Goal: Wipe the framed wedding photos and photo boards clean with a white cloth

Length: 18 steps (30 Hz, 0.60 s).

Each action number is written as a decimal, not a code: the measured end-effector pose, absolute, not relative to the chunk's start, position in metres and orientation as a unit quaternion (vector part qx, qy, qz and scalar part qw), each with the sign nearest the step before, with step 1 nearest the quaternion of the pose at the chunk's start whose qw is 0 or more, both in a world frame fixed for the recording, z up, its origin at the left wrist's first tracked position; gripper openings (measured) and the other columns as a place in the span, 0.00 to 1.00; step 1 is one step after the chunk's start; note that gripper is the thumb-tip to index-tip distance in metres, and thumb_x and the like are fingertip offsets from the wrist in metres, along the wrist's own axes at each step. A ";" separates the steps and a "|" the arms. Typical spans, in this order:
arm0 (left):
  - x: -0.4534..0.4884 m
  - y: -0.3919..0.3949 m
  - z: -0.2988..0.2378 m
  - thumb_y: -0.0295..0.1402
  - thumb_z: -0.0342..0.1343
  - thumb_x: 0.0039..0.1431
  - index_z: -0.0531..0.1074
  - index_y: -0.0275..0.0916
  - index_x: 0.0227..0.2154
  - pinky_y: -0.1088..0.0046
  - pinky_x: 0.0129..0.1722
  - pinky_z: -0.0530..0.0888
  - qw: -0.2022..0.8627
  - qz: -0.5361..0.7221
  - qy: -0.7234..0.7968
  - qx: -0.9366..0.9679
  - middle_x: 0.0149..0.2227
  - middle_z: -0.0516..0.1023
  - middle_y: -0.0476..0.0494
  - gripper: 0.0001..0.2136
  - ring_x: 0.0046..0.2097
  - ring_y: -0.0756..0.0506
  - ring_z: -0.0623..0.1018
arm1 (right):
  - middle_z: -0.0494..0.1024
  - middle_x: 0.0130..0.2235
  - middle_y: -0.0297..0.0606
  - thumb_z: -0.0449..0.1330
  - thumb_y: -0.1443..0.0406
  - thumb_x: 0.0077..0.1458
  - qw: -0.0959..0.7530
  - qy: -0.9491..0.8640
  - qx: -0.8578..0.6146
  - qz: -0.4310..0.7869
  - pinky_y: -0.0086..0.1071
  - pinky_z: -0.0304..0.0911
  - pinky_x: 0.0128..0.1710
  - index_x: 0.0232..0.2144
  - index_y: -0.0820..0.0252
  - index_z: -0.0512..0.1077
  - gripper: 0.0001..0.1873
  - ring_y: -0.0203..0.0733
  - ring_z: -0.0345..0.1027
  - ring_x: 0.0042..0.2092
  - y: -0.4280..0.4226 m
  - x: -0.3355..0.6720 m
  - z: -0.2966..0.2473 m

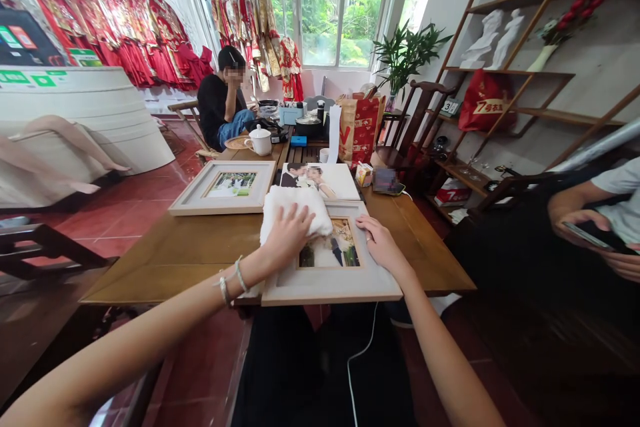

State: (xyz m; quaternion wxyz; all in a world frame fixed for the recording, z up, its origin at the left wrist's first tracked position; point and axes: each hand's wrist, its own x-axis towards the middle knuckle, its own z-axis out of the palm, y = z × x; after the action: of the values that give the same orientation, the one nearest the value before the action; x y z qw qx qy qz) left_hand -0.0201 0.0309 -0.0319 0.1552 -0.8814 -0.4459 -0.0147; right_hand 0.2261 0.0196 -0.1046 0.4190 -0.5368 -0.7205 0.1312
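Note:
A folded white towel (290, 207) lies over the upper left part of a light wooden picture frame (330, 288). My left hand (287, 230) presses down on the towel and holds it against the frame, fingers somewhat spread. On the right border of the frame, my right hand (381, 240) grips the edge, its fingers curled over the top. Inside the frame's pale mount is a photo (345, 247), partly hidden by the towel. Behind stands a second framed photo (233, 185) on the left, lying flat, and an unframed couple's portrait (320, 180) beside it.
The wooden table (200, 250) also carries a white lidded teapot (260, 140), a red paper bag (360, 127) and a phone (387, 180). One person (220, 97) sits at the far end. At right, another person's hands (595, 233) hold a phone. A white cable (365, 347) hangs in front.

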 end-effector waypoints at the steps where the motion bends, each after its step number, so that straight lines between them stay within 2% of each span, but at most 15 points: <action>1: -0.020 0.043 -0.032 0.31 0.46 0.63 0.60 0.34 0.58 0.50 0.54 0.62 0.161 -0.024 -0.448 -0.879 0.61 0.62 0.33 0.20 0.61 0.33 0.61 | 0.75 0.50 0.46 0.47 0.77 0.50 0.420 -0.720 -0.537 0.132 0.46 0.56 0.60 0.39 0.61 0.75 0.21 0.45 0.64 0.56 0.019 0.226 -0.105; 6: -0.014 0.083 -0.029 0.36 0.43 0.66 0.58 0.33 0.59 0.50 0.55 0.61 0.148 -0.030 -0.438 -0.886 0.62 0.58 0.32 0.21 0.62 0.33 0.58 | 0.76 0.49 0.46 0.47 0.77 0.50 0.421 -0.719 -0.535 0.138 0.46 0.55 0.60 0.38 0.61 0.75 0.21 0.45 0.64 0.56 0.020 0.227 -0.106; 11: 0.007 0.071 -0.031 0.38 0.47 0.64 0.58 0.35 0.60 0.46 0.57 0.59 0.115 0.016 -0.349 -0.930 0.64 0.55 0.33 0.23 0.64 0.32 0.54 | 0.75 0.50 0.45 0.47 0.78 0.48 0.424 -0.718 -0.534 0.136 0.46 0.54 0.61 0.39 0.60 0.75 0.22 0.44 0.64 0.57 0.022 0.228 -0.108; 18: 0.031 -0.006 -0.037 0.41 0.46 0.64 0.65 0.34 0.54 0.49 0.46 0.71 0.088 0.012 -0.292 -0.952 0.57 0.66 0.29 0.20 0.57 0.31 0.66 | 0.74 0.51 0.46 0.47 0.77 0.47 0.412 -0.726 -0.532 0.147 0.44 0.55 0.59 0.38 0.60 0.76 0.22 0.45 0.63 0.57 0.020 0.226 -0.103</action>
State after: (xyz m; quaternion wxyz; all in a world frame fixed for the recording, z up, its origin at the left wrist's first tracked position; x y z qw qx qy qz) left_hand 0.0313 -0.0063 -0.0369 0.0882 -0.9524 -0.2915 0.0116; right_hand 0.2264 0.0201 -0.1029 0.4117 -0.5315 -0.7255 0.1470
